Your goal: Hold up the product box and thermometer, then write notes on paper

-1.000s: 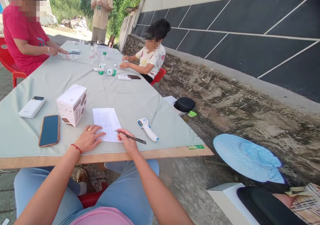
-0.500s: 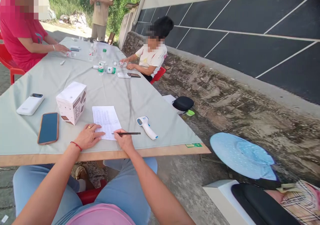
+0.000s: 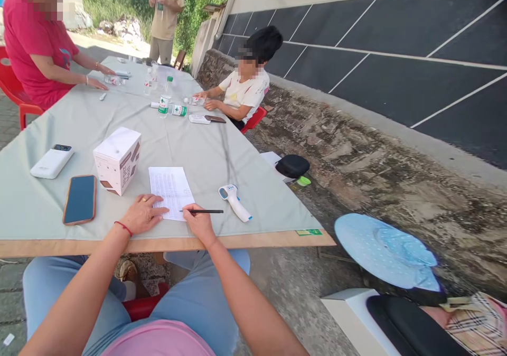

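Note:
A white sheet of paper [image 3: 170, 184] with printed rows lies near the table's front edge. My left hand [image 3: 143, 214] rests flat on its left side, fingers spread, with a ring and a red wrist cord. In my right hand [image 3: 199, 224] a black pen [image 3: 208, 211] is pinched, its tip at the paper's lower right part. Right of the pen lies a white and blue infrared thermometer [image 3: 235, 203]. Beyond my left hand stands a white box [image 3: 117, 160]; a phone [image 3: 79, 200] with a brown edge lies left of it.
A white power bank [image 3: 51, 161] lies at the left. Farther back are a green-capped water bottle [image 3: 165, 102], a bottle on its side [image 3: 179, 111] and other bottles. Two people sit at the table and one stands behind it. A blue hat [image 3: 384, 250] is off the right corner.
The view has shifted slightly. My right hand and the pen stay nearly in place on the paper. The person in red has drawn one hand back from the bottle lying there.

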`<state>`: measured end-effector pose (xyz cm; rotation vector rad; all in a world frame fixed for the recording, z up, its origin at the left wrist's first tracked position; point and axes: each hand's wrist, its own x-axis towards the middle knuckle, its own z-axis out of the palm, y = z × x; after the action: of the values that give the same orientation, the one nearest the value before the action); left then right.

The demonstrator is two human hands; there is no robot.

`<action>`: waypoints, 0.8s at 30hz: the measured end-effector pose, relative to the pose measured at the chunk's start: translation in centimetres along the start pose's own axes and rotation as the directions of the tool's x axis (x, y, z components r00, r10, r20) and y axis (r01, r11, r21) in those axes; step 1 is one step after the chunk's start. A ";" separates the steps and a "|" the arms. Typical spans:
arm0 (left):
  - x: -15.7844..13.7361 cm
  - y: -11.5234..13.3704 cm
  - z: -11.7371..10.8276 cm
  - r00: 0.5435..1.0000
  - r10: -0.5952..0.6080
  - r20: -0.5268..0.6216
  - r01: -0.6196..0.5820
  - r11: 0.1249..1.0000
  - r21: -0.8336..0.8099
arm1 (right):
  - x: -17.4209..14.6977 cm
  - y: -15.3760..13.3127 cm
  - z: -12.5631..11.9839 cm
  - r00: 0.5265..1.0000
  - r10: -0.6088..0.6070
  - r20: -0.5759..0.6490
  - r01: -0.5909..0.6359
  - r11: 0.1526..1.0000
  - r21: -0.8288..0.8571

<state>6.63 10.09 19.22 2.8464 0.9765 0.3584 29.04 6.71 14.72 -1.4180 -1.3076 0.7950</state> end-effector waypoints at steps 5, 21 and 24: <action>0.0 0.0 0.1 1.000 0.004 -0.017 -0.004 1.000 -0.008 | 0.1 0.1 0.1 1.000 0.024 -0.017 -0.024 0.999 0.026; 0.0 -0.1 0.1 1.000 -0.002 0.003 0.002 1.000 -0.002 | 0.0 -0.8 -0.1 0.999 0.030 -0.017 -0.030 1.000 0.005; 0.0 -0.1 0.1 1.000 -0.003 0.001 0.003 1.000 0.000 | 0.1 -0.8 -0.1 0.999 0.016 -0.029 -0.016 1.000 0.003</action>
<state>6.63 10.17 19.08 2.8446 0.9813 0.3571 28.91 6.67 15.49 -1.4343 -1.2740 0.7839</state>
